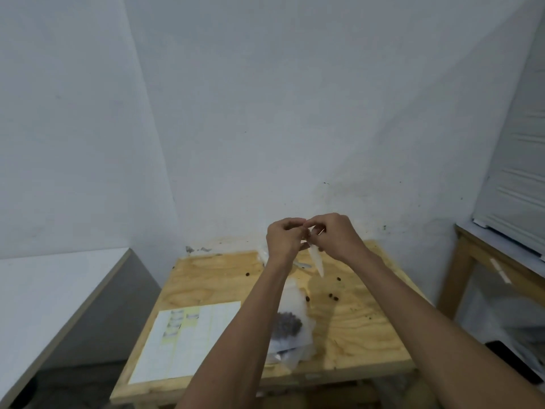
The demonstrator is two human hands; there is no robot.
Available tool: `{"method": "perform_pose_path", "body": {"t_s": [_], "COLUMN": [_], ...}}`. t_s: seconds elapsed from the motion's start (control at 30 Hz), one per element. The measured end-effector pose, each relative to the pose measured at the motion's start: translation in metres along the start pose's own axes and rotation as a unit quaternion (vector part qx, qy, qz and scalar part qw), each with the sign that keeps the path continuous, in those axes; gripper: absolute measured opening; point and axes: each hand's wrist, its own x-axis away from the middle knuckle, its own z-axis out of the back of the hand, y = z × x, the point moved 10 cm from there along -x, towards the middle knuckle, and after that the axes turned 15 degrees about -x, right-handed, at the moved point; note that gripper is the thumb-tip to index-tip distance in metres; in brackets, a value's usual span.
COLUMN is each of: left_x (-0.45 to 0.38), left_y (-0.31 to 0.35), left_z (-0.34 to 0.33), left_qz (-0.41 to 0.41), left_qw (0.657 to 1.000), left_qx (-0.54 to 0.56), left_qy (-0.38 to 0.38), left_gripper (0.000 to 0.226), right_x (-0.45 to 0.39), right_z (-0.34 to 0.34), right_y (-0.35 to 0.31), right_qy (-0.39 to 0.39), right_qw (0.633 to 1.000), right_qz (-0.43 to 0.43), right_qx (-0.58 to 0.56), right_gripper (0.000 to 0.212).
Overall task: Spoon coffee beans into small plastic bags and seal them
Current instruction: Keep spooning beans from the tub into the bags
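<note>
Pinching the top of a small plastic bag (315,259) between them, the left hand (284,239) and right hand (334,236) met above the far part of the plywood counter (354,329), fingers curled on the bag's upper edge while the rest of it hung down, thin and pale. Whether it held beans could not be told. Below the forearms, a clear bag of coffee beans (287,324) lay on the counter, with loose beans (333,296) scattered just beside it. A sheet of labels (188,338) rested on the counter's near left part. A white wall (265,113) stood behind, and a wooden table (472,255) stood to the right.
</note>
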Motion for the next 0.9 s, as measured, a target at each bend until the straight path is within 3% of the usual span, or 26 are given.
{"method": "perform_pose_path", "body": {"t_s": [0.27, 0.47, 0.63, 0.8, 0.9], "left_x": [-0.01, -0.007, -0.009, -0.004, -0.003], "left_y": [0.011, 0.025, 0.038, 0.042, 0.045], "left_z": [0.012, 0.013, 0.01, 0.005, 0.014], "left_qz": [-0.059, -0.155, -0.188, -0.22, -0.258], "left_qw": [0.992, 0.95, 0.941, 0.939, 0.923], "left_qx": [-0.107, -0.269, -0.281, -0.255, -0.275], "left_qy": [0.026, 0.037, 0.028, -0.073, -0.07], "left_gripper": [0.026, 0.027, 0.021, 0.053, 0.071], "right_x": [-0.003, -0.005, -0.01, -0.015, -0.02], "right_z": [-0.001, 0.013, 0.008, 0.014, 0.015], "right_y": [0.001, 0.003, -0.005, -0.013, -0.021], "right_qy": [0.037, 0.086, 0.07, 0.066, 0.053], "right_qw": [0.999, 0.991, 0.989, 0.997, 0.997], "right_qz": [-0.021, 0.001, 0.027, 0.023, 0.014], "right_qx": [0.012, 0.098, 0.126, 0.014, -0.062], "right_gripper": [0.037, 0.035, 0.038, 0.041, 0.039]}}
